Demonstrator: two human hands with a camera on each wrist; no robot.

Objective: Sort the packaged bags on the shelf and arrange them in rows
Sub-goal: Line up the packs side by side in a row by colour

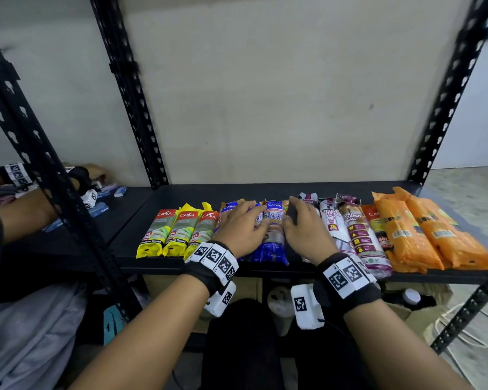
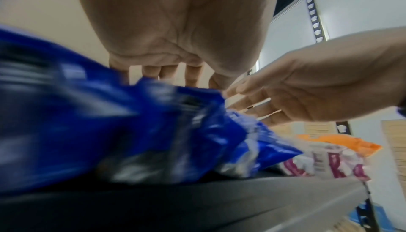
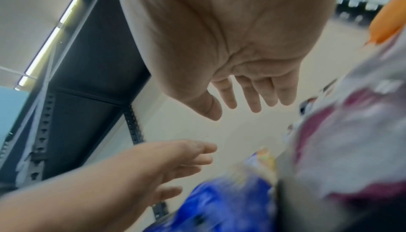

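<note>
Packaged bags lie side by side on the black shelf [image 1: 197, 192]: three yellow-green packs [image 1: 178, 232] at the left, blue packs [image 1: 273, 243] in the middle, white-and-purple drawstring packs [image 1: 355, 235], then orange packs [image 1: 423, 235] at the right. My left hand [image 1: 243, 223] lies flat with straight fingers over the blue packs [image 2: 110, 131]. My right hand [image 1: 304, 226] hovers beside it, between the blue packs and the white-and-purple ones. In the right wrist view the right hand [image 3: 241, 62] is spread and holds nothing, with the left hand [image 3: 153, 166] below it. The wrist views are blurred.
Black perforated uprights [image 1: 130, 88] frame the shelf. On the neighbouring shelf to the left, another person's arms [image 1: 26, 209] work among small blue boxes [image 1: 99, 208]. White cables [image 1: 462, 333] lie on the floor at the lower right. The back of the shelf is bare.
</note>
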